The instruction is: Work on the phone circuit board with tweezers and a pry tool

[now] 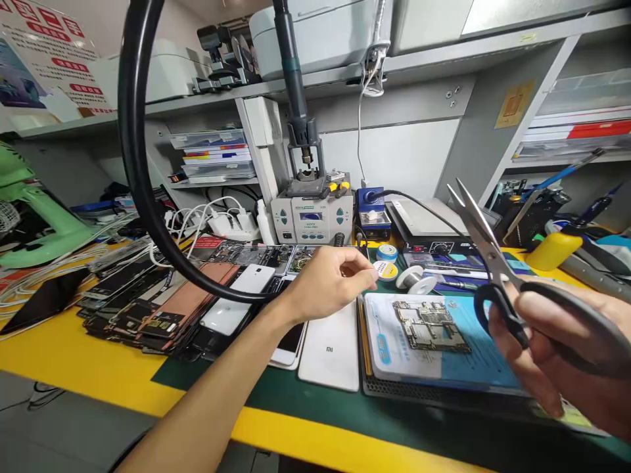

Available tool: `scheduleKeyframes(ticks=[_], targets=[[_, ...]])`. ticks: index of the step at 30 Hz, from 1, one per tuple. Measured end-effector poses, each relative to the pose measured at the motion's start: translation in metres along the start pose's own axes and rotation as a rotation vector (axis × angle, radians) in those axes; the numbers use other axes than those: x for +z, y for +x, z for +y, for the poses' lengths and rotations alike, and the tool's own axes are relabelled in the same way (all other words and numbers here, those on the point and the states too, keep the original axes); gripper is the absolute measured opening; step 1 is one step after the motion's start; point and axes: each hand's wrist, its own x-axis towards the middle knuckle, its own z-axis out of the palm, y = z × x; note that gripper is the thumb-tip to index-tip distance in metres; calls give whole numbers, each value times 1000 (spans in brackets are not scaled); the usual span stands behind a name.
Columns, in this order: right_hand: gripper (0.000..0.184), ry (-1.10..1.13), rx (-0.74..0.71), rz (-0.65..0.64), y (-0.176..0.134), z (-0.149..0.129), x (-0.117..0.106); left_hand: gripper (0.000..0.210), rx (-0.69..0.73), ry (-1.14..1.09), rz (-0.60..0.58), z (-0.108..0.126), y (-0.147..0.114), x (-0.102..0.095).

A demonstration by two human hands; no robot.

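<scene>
My right hand [552, 348], at the right edge, grips a pair of scissors [494, 257] by the dark handles. The blades point up and to the left, slightly apart. Over the middle of the bench, my left hand [335, 281] has its thumb and fingers curled together beside a small round tin with a yellow and white lid [386, 270]. Whatever is between those fingertips is hidden. Below it lies a white tablet with an MI logo [329, 358]. A bare circuit board [431, 325] rests on a blue and white packet [389, 368] between the hands.
A black hose [135, 131] loops down across the left side. Stacked phone parts [162, 302] cover the left bench. Behind stand a grey hot-air station [310, 220] and a blue soldering-iron holder [372, 217]. A solder spool [417, 281] and a yellow bottle [555, 251] sit to the right.
</scene>
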Motion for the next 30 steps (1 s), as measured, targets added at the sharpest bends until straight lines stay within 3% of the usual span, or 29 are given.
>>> scheduleKeyframes(ticks=[3, 7, 11, 16, 24, 30], targets=[[49, 21, -12, -86, 5, -3, -2, 25, -1, 132, -4, 3, -15, -5], [50, 38, -67, -98, 6, 0, -7, 28, -46, 261, 31, 7, -42, -23], [57, 4, -77, -126, 5, 2, -10, 29, -116, 306, 63, 7, -66, -41], [53, 3, -66, -161, 8, 3, -9, 25, -180, 306, 50, 3, -89, -47], [49, -71, -127, -185, 4, 0, -6, 29, -242, 303, 85, -3, -105, -51], [44, -4, -141, -154, 4, -3, -5, 34, -324, 329, 101, -3, -111, -56]])
